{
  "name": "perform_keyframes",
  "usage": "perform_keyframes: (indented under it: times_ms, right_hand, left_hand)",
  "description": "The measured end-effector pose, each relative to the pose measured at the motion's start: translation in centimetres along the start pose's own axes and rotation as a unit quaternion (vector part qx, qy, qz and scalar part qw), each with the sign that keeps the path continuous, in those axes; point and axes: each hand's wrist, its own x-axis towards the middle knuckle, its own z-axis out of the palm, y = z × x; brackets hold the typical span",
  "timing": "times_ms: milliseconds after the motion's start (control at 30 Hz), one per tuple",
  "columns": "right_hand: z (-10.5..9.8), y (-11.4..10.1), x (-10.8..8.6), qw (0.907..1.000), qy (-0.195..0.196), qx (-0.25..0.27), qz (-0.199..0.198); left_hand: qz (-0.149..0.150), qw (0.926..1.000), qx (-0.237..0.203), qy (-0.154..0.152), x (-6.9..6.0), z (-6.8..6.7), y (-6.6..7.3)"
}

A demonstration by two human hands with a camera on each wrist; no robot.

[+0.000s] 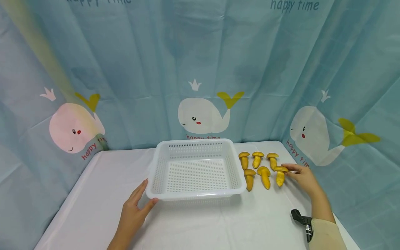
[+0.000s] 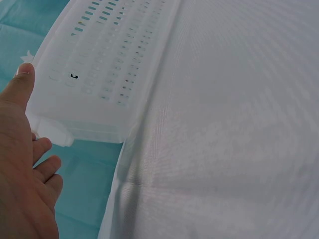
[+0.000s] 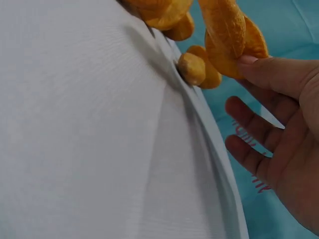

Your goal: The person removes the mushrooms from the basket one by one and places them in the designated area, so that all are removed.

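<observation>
A white plastic basket (image 1: pixel 197 193) with slotted walls stands mid-table. My left hand (image 1: pixel 132 210) holds its front left corner, thumb at the front wall and fingers along the left side. In the left wrist view, the thumb of the left hand (image 2: pixel 25 164) lies against the basket (image 2: pixel 94 64). Right of the basket, several yellow mushrooms lie in two rows. My right hand (image 1: pixel 304 177) pinches the cap of the front right mushroom (image 1: pixel 280 176) between thumb and finger. The right wrist view shows this mushroom (image 3: pixel 224 30) with the right hand's (image 3: pixel 284 114) other fingers apart from it.
The other mushrooms, such as the front middle one (image 1: pixel 265 177) and the back right one (image 1: pixel 273 160), lie close beside the pinched one. A white cloth covers the table (image 1: pixel 200 225). A blue curtain (image 1: pixel 150 69) with whale prints hangs behind and along both sides.
</observation>
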Motion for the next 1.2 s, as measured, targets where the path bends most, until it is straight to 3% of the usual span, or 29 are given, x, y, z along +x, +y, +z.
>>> perform_keyframes:
  times_ms: [1200]
  right_hand:
    - [2.2, 1.5, 0.5, 0.9980, -0.006, 0.029, 0.056]
  left_hand:
    - [-0.002, 1.0000, -0.002, -0.005, 0.0, -0.1, 0.4]
